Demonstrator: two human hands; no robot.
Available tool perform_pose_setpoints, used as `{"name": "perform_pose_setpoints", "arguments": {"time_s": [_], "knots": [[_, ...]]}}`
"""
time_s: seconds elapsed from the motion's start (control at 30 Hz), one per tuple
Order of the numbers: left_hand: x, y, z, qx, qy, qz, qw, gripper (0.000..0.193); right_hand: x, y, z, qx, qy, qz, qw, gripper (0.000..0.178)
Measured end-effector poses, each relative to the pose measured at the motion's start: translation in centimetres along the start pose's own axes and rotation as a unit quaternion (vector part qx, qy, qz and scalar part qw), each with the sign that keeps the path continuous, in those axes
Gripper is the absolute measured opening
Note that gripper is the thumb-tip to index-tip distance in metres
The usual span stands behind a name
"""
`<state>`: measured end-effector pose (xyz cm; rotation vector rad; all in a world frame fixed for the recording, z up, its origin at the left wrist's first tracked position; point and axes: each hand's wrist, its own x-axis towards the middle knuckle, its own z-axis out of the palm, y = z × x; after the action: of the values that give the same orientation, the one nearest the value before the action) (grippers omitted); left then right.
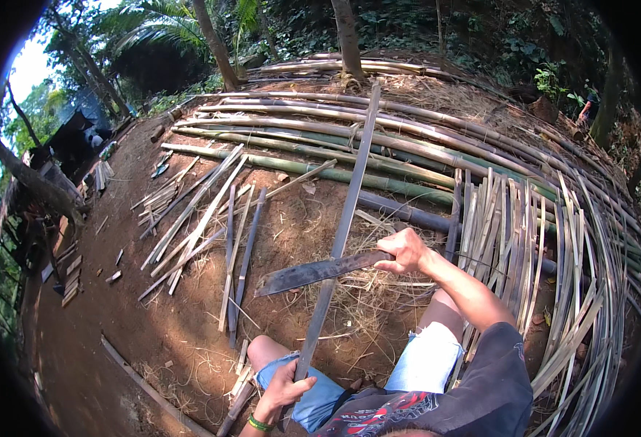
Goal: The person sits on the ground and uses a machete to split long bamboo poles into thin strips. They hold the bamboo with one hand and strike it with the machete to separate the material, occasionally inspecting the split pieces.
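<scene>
My left hand (284, 387) is closed around the lower end of a long split-bamboo strip (355, 186), over my left thigh. The strip slants up and away, its far end over the bamboo poles. In my right hand (405, 252) is the handle of a machete (291, 278), fingers wrapped round it. Its dark, broad blade points left and lies across the strip around mid-length, in front of it. I cannot tell whether the edge bites into the bamboo. Thin shavings (364, 309) litter the soil beneath.
Long bamboo poles (291, 162) lie side by side beyond my hands. Many split strips (506, 247) are stacked at the right, with more loose strips (197, 211) on the ground at the left. Tree trunks (347, 36) stand behind. Another person (589, 109) is at the far right.
</scene>
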<state>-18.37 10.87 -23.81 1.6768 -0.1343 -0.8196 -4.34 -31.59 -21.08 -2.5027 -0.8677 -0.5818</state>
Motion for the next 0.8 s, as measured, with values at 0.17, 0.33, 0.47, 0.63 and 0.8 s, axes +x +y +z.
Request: {"name": "perform_pose_setpoints", "arguments": {"time_s": [0.17,0.33,0.47,0.63,0.8], "knots": [[-2.3,-2.2,0.1,-0.025,0.048,0.017,0.998,0.023,-0.6,10.8,-3.8,-0.052,0.166,0.349,0.921,0.060],[-3.9,-1.7,0.3,0.252,0.095,0.082,0.959,0.033,-1.4,10.1,-1.3,0.048,0.230,0.409,0.882,0.064],[-4.9,-0.8,-0.2,0.373,0.096,0.101,0.917,0.052,-2.6,7.1,2.9,0.208,0.205,0.425,0.857,0.063],[-6.1,-1.3,-2.5,0.363,0.028,-0.018,0.931,0.050,-4.1,4.4,6.8,0.246,0.170,0.436,0.848,0.064],[-6.5,2.3,-6.3,0.100,-0.150,-0.191,0.965,0.049,-6.1,2.9,9.8,0.272,0.128,0.471,0.829,0.064]]}}
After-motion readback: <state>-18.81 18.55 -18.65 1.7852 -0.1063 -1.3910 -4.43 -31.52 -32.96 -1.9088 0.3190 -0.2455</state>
